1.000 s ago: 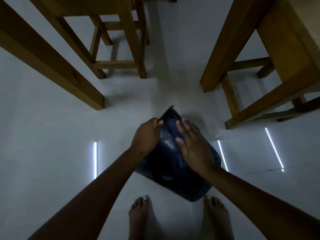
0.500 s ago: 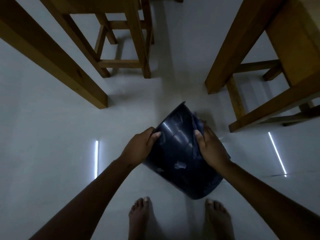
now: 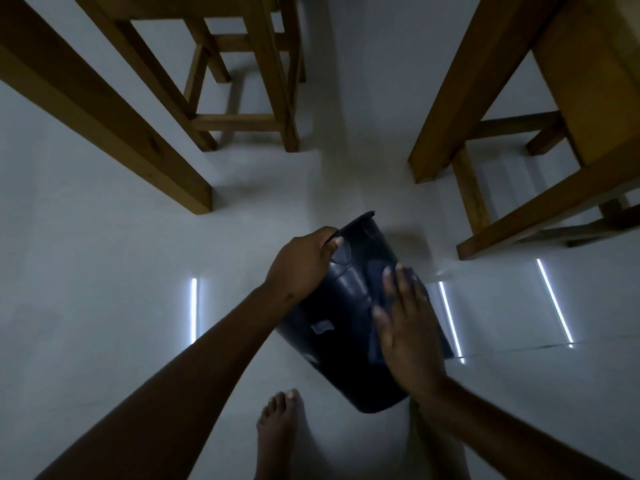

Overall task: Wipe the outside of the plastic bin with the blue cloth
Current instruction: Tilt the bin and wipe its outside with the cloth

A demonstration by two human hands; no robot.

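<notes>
The dark plastic bin (image 3: 341, 327) is held tilted above the floor in front of me, its rim pointing away at the top. My left hand (image 3: 303, 263) grips that rim. My right hand (image 3: 407, 327) lies flat on the bin's right side with fingers spread, pressing the blue cloth (image 3: 377, 271) against the wall. Only a dark fold of cloth shows beyond the fingers; the rest is hidden under the palm.
Wooden table legs (image 3: 121, 126) and a stool frame (image 3: 249, 98) stand at the upper left. More wooden furniture (image 3: 512, 140) stands at the right. My bare feet (image 3: 280, 431) are on the pale tiled floor (image 3: 104, 306) just below the bin.
My right hand moved from the bin's right edge back onto its upper side, now flat and lower down. My left hand shifted up along the rim, and the bin turned slightly.
</notes>
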